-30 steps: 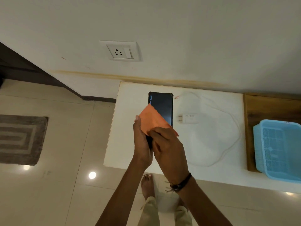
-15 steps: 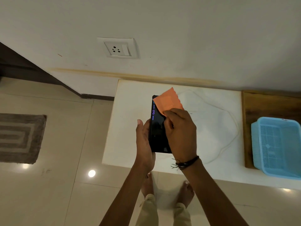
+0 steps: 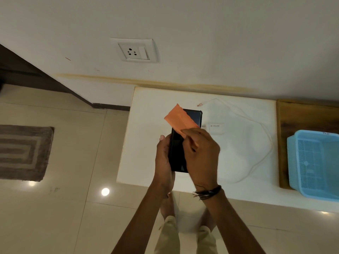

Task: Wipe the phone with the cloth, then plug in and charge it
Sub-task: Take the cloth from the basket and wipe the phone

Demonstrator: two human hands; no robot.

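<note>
My left hand point(image 3: 163, 158) grips the left edge of a black phone point(image 3: 177, 154), held upright above the white table point(image 3: 146, 143). Its screen is dark. My right hand point(image 3: 201, 156) pinches an orange cloth point(image 3: 179, 120) and presses it against the phone's upper part. A white charger adapter point(image 3: 214, 127) lies on the table just right of the phone. Its white cable point(image 3: 264, 142) loops across the table, and the plug tip point(image 3: 200, 104) rests near the back edge. A white wall socket point(image 3: 134, 50) sits on the wall above the table's left end.
A light blue plastic basket point(image 3: 315, 164) stands on a wooden surface point(image 3: 302, 116) to the right of the table. A grey mat point(image 3: 23, 153) lies on the tiled floor at the left. My feet show below the table's front edge.
The cloth has slid over the phone's upper part, toward the top left corner. The lit digits on the phone's left edge no longer show. The adapter is visible again beside the phone.
</note>
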